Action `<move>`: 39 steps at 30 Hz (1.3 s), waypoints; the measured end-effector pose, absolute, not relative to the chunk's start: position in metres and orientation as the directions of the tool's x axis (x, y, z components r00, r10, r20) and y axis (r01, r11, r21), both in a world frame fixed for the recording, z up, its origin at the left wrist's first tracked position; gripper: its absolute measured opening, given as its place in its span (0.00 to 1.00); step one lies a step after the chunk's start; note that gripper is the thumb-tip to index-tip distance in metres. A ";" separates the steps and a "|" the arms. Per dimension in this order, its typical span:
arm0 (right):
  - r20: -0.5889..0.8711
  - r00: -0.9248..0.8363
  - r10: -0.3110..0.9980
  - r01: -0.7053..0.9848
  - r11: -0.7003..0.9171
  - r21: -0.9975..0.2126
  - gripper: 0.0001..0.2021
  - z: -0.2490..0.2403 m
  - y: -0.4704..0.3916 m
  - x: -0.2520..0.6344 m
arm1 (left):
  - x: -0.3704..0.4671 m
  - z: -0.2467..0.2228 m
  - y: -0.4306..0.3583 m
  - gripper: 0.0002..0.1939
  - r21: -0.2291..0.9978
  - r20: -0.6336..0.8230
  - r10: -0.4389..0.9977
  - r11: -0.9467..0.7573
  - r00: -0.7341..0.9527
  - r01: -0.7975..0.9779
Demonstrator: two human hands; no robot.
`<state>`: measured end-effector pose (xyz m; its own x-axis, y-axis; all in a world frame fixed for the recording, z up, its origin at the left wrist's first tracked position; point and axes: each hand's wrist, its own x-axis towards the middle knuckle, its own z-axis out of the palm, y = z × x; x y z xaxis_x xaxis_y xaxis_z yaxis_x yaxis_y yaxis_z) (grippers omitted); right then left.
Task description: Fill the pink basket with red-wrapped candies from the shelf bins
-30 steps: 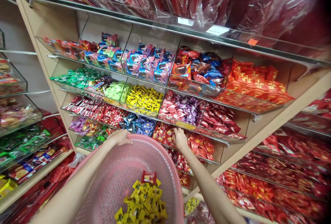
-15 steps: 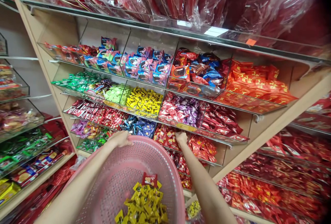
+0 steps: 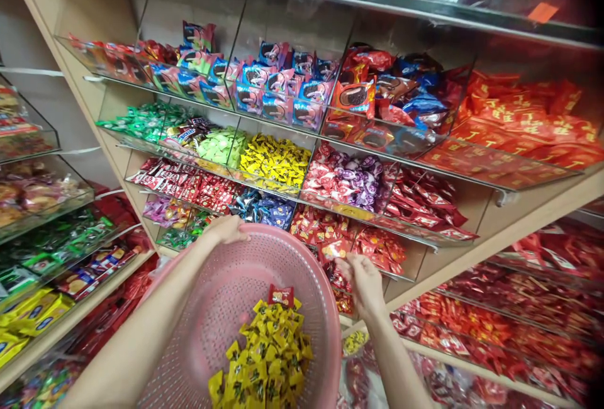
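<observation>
My left hand (image 3: 224, 231) grips the far rim of a pink plastic basket (image 3: 202, 308) with small holes in its wall. Inside the basket lies a heap of yellow-wrapped candies (image 3: 268, 352), with one red packet (image 3: 281, 296) on top at the far end. My right hand (image 3: 365, 280) is just beyond the basket's right rim, its fingers pinched on a small red candy packet (image 3: 336, 249). That packet is a bit blurred, in front of the shelf bin of similar red packets (image 3: 316, 225).
Tiered clear bins hold yellow candies (image 3: 274, 163), purple and red sweets (image 3: 346, 176), blue-and-pink cookie packs (image 3: 276, 85) and orange packets (image 3: 523, 113). Glass shelf edges (image 3: 377, 12) run across above. More shelves of red packets (image 3: 495, 308) stand right, and green packets (image 3: 61, 248) left.
My right hand has pulled back from the bin of red packets toward me and the basket, now with a packet in its fingers. My left hand still grips the basket; the view has shifted closer.
</observation>
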<state>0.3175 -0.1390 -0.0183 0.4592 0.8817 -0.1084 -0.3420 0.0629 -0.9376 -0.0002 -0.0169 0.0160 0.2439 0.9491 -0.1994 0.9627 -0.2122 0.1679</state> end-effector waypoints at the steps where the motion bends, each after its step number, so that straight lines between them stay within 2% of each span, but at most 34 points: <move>1: -0.125 0.409 0.904 -0.345 0.026 -0.938 0.14 -0.021 -0.148 0.307 | 0.002 0.016 -0.016 0.24 0.175 -0.202 0.947 -0.218 0.251 0.960; 7: -0.135 0.151 0.979 -0.246 -0.095 -0.965 0.16 -0.058 -0.152 0.244 | 0.015 0.017 -0.016 0.24 0.188 -0.211 0.935 -0.247 0.285 0.951; 13: -0.210 0.139 0.968 -0.199 -0.181 -0.963 0.14 -0.092 -0.135 0.222 | 0.013 0.021 -0.020 0.24 0.187 -0.199 0.938 -0.249 0.285 0.950; 15: -0.174 0.168 0.970 -0.034 -0.171 -0.985 0.09 -0.096 -0.137 0.222 | 0.008 0.022 -0.023 0.23 0.192 -0.197 0.939 -0.246 0.283 0.950; 17: -0.050 0.169 0.984 0.314 -0.102 -0.944 0.04 -0.092 -0.141 0.224 | 0.004 0.023 -0.024 0.24 0.195 -0.190 0.940 -0.248 0.285 0.949; 19: 0.098 0.105 0.990 0.635 0.009 -0.773 0.03 -0.081 -0.144 0.230 | 0.000 0.021 -0.025 0.24 0.189 -0.181 0.942 -0.250 0.284 0.950; 21: 0.196 0.052 0.979 0.780 0.083 -0.621 0.07 -0.063 -0.142 0.241 | -0.004 0.019 -0.024 0.23 0.179 -0.171 0.945 -0.250 0.280 0.951; 24: 0.293 0.082 0.953 0.833 0.096 -0.545 0.11 -0.036 -0.126 0.264 | -0.006 0.017 -0.024 0.23 0.175 -0.161 0.946 -0.254 0.282 0.951; 27: 0.330 0.216 0.919 0.885 -0.041 -0.465 0.16 -0.021 -0.099 0.291 | -0.006 0.017 -0.024 0.22 0.177 -0.168 0.946 -0.248 0.277 0.953; 30: 0.254 0.364 0.896 0.906 -0.277 -0.320 0.18 -0.021 -0.071 0.311 | -0.004 0.019 -0.026 0.22 0.173 -0.172 0.947 -0.242 0.271 0.955; 32: 0.199 0.418 0.886 0.897 -0.368 -0.247 0.20 -0.026 -0.055 0.317 | -0.003 0.020 -0.027 0.23 0.180 -0.172 0.947 -0.239 0.270 0.954; 39: 0.104 0.451 0.887 0.882 -0.425 -0.201 0.29 -0.036 -0.024 0.318 | -0.003 0.024 -0.030 0.21 0.183 -0.170 0.949 -0.233 0.264 0.955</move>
